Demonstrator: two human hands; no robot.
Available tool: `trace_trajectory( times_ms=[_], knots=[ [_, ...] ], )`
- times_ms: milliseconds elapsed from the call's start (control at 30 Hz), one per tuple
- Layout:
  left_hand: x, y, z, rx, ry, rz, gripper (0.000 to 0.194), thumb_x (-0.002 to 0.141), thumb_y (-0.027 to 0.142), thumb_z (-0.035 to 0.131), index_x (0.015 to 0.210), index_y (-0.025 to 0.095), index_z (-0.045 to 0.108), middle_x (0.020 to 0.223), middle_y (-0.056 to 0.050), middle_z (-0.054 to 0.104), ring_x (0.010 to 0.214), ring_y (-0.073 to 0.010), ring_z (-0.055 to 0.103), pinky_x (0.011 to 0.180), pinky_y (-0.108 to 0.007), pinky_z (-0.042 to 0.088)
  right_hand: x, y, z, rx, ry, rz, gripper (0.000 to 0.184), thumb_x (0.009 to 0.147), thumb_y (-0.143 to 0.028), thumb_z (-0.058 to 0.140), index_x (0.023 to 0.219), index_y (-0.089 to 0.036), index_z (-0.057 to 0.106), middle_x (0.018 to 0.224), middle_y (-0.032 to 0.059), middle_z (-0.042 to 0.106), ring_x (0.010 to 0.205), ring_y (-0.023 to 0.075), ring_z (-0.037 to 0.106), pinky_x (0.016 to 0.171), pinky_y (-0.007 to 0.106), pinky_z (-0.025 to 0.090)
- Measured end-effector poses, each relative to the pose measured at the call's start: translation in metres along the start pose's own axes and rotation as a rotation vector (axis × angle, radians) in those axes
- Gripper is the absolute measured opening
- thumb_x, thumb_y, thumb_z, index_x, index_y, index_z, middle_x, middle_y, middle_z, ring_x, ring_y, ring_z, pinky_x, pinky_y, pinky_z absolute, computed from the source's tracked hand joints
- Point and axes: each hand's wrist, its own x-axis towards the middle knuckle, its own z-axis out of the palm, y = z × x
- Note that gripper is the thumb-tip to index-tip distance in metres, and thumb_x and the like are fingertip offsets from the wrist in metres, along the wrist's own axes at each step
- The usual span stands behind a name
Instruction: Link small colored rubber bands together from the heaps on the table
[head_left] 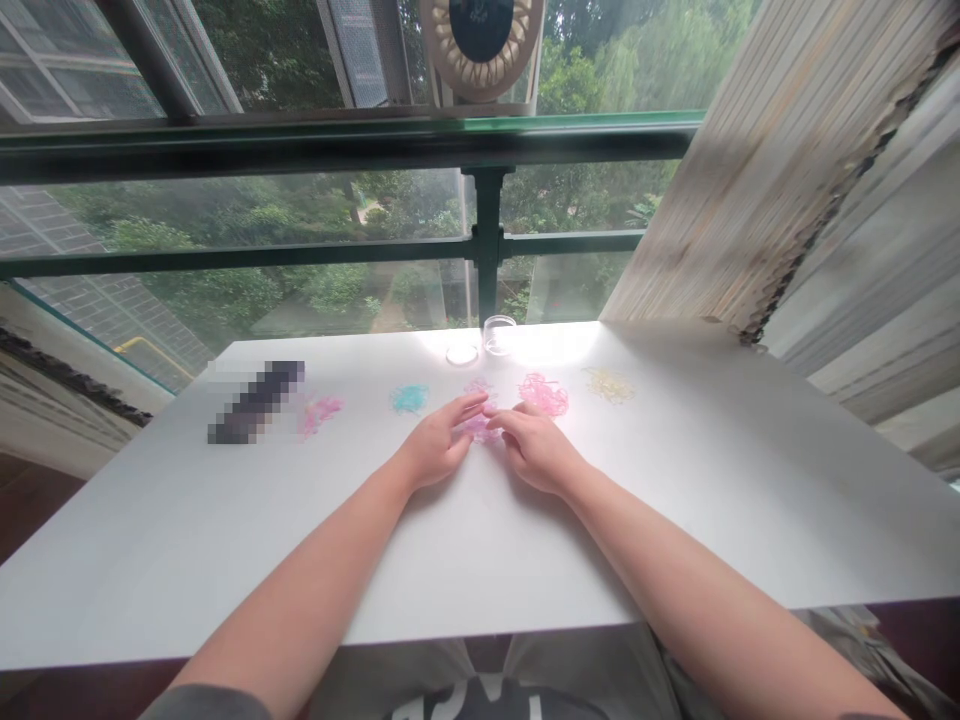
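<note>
Small piles of thin, tangled loops that look like rubber bands lie on a white table (450, 560). My left hand (441, 438) rests at the left of a purple pile (480, 428), fingers stretched forward and thumb apart. On the pile's other side is my right hand (534, 445), its index finger reaching over the loops and the other fingers bent. Both hands touch or nearly touch this pile and partly hide it. Close beyond my right hand lies a bright pink pile (544, 394). A turquoise pile (409, 399) sits to the left of my left hand.
Farther left are a pink-magenta pile (321, 412) and a pixelated dark object (256, 402). A yellow pile (609, 384) lies to the right. At the back stand a clear round container (499, 336) and a flat clear lid (462, 354). A window and curtain (697, 170) border the table.
</note>
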Motion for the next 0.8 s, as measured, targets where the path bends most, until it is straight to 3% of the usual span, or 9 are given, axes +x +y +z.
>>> trace_trajectory(
  times_ms=[233,400,567,800],
  knots=[
    [0.0,-0.006,-0.009,0.039,0.2,0.021,0.043,0.078,0.011,0.048,0.121,0.017,0.049,0.128,-0.011,0.052,0.118,-0.0214,0.051,0.105,-0.042,0.04,0.0,0.003,0.001,0.003,0.007,0.035,0.032,0.077,-0.002,0.045,0.098,-0.021,0.06,0.113,0.0021,0.064,0.088,0.0211,0.049,0.08,0.036,0.043],
    [-0.003,-0.009,-0.017,0.052,0.347,-0.035,0.033,0.079,0.015,0.049,0.112,0.016,0.054,0.113,-0.011,0.061,0.107,-0.0217,0.059,0.096,-0.042,0.047,-0.001,0.007,0.0,0.01,0.043,0.108,0.035,0.077,-0.001,0.043,0.1,-0.02,0.06,0.104,0.0042,0.066,0.09,0.0216,0.049,0.08,0.034,0.043],
    [-0.005,-0.008,-0.018,0.042,0.345,-0.08,0.028,0.08,0.016,0.047,0.107,0.016,0.055,0.106,-0.01,0.062,0.1,-0.0215,0.063,0.088,-0.039,0.051,-0.001,0.011,-0.003,0.0,0.049,0.179,0.035,0.076,-0.002,0.044,0.102,-0.019,0.059,0.086,0.0067,0.065,0.088,0.0216,0.05,0.078,0.033,0.043],
    [-0.006,-0.007,-0.017,0.063,0.3,-0.099,0.026,0.079,0.016,0.047,0.104,0.016,0.056,0.104,-0.009,0.062,0.091,-0.0194,0.065,0.083,-0.037,0.052,-0.004,0.012,-0.009,0.01,0.052,0.206,0.03,0.075,-0.003,0.043,0.094,-0.019,0.059,0.086,0.0061,0.064,0.085,0.0205,0.051,0.076,0.032,0.042]
  ],
)
